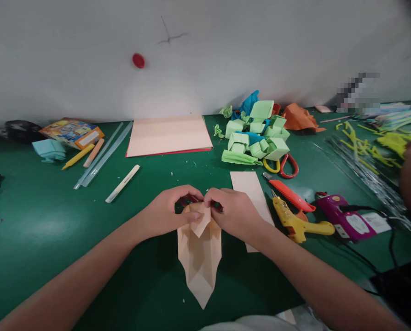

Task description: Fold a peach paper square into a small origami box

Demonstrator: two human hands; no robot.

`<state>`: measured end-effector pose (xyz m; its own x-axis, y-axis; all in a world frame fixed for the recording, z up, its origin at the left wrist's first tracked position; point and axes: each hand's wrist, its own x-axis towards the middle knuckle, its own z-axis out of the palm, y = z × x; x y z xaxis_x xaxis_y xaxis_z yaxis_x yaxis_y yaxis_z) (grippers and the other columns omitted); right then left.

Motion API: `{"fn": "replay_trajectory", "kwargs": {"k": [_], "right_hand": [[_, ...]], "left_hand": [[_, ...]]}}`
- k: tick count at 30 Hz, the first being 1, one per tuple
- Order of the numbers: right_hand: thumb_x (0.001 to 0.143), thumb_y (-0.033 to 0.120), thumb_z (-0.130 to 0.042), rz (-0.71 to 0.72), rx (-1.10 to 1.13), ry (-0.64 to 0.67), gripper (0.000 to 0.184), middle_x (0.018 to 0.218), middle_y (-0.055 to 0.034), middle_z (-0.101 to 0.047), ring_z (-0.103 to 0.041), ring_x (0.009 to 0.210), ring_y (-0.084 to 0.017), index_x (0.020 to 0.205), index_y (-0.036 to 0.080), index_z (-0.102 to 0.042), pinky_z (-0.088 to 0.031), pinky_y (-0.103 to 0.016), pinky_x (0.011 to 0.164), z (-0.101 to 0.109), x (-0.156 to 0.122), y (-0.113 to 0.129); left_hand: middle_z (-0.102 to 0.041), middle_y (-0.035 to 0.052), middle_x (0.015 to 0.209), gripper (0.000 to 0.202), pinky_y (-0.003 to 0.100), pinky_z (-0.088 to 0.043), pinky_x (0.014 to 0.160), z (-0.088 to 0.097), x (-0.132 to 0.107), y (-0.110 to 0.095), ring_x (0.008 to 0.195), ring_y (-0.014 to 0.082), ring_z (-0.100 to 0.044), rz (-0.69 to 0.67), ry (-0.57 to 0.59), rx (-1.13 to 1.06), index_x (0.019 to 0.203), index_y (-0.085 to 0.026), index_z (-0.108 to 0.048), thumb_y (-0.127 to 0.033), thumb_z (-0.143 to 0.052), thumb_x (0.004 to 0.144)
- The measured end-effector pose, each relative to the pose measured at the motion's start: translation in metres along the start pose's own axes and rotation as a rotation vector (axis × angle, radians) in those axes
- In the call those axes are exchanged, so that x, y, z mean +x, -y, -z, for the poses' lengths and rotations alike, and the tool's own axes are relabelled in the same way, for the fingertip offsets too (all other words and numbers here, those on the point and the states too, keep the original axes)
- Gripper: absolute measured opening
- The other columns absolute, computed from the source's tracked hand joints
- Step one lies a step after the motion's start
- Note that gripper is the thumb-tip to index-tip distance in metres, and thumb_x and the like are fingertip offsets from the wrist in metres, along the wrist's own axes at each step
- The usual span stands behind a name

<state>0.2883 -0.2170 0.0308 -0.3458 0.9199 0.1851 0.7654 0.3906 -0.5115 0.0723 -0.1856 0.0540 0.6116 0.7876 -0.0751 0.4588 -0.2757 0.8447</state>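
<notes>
A peach-coloured folded paper piece lies on the green table right in front of me, its point toward me. My left hand and my right hand meet at its far end, fingers pinched on a small folded flap there. A dark red object shows between my fingertips, mostly hidden. A plain peach paper strip lies just behind my right hand.
To the right lie a yellow glue gun, an orange cutter, a purple glue gun and scissors. Green folded paper shapes are heaped behind. A peach paper stack, a white pen, glue sticks and a box sit left.
</notes>
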Motion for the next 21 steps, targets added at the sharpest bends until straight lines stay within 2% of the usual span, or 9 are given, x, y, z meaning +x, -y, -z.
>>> {"fn": "replay_trajectory", "kwargs": {"k": [4, 7, 10, 13, 16, 21], "right_hand": [[0.081, 0.009, -0.056, -0.022, 0.049, 0.051, 0.021, 0.084, 0.0003, -0.072, -0.063, 0.078, -0.017, 0.088, 0.024, -0.069, -0.038, -0.025, 0.066, 0.006, 0.0, 0.003], [0.083, 0.009, -0.056, 0.052, 0.15, 0.075, 0.023, 0.094, 0.0, -0.076, -0.066, 0.09, -0.018, 0.092, 0.024, -0.07, -0.043, -0.026, 0.074, 0.012, 0.0, 0.005], [0.085, 0.013, -0.057, 0.085, 0.192, 0.097, 0.019, 0.095, -0.0009, -0.075, -0.066, 0.091, -0.019, 0.095, 0.023, -0.069, -0.043, -0.027, 0.076, 0.016, -0.001, 0.007], [0.088, 0.018, -0.059, 0.001, 0.163, 0.126, 0.012, 0.092, 0.0004, -0.074, -0.064, 0.084, -0.018, 0.095, 0.024, -0.068, -0.041, -0.027, 0.069, 0.016, 0.0, 0.01], [0.089, 0.022, -0.062, -0.096, 0.151, 0.145, 0.016, 0.097, 0.0016, -0.075, -0.064, 0.083, -0.017, 0.103, 0.025, -0.067, -0.038, -0.027, 0.067, 0.015, 0.002, 0.012], [0.09, 0.024, -0.062, -0.155, -0.007, 0.193, 0.011, 0.086, 0.0003, -0.074, -0.063, 0.082, -0.019, 0.09, 0.026, -0.073, -0.035, -0.029, 0.065, 0.015, 0.007, 0.014]], "left_hand": [[-0.072, 0.0038, 0.113, 0.028, 0.029, -0.052, 0.076, -0.005, -0.001, -0.006, 0.098, 0.0217, -0.068, 0.086, -0.006, 0.14, 0.111, -0.026, -0.07, -0.039, -0.065, 0.087], [-0.073, 0.0031, 0.105, 0.02, 0.029, -0.05, 0.073, -0.009, -0.001, -0.006, 0.093, 0.0213, -0.067, 0.099, -0.041, 0.22, 0.102, -0.025, -0.071, -0.034, -0.061, 0.088], [-0.072, 0.0011, 0.097, 0.012, 0.028, -0.047, 0.07, -0.013, -0.002, -0.005, 0.086, 0.019, -0.066, 0.092, -0.092, 0.281, 0.093, -0.024, -0.069, -0.028, -0.06, 0.087], [-0.071, -0.0005, 0.091, 0.008, 0.027, -0.044, 0.066, -0.016, -0.003, -0.005, 0.081, 0.0176, -0.064, 0.095, -0.123, 0.319, 0.089, -0.024, -0.067, -0.025, -0.06, 0.086], [-0.07, -0.0009, 0.087, 0.009, 0.027, -0.041, 0.063, -0.017, -0.004, -0.005, 0.077, 0.0172, -0.062, 0.111, -0.13, 0.334, 0.085, -0.023, -0.066, -0.027, -0.059, 0.088], [-0.071, -0.0006, 0.086, 0.011, 0.028, -0.04, 0.062, -0.018, -0.004, -0.007, 0.077, 0.0174, -0.062, 0.132, -0.132, 0.361, 0.084, -0.024, -0.068, -0.024, -0.058, 0.088]]}}
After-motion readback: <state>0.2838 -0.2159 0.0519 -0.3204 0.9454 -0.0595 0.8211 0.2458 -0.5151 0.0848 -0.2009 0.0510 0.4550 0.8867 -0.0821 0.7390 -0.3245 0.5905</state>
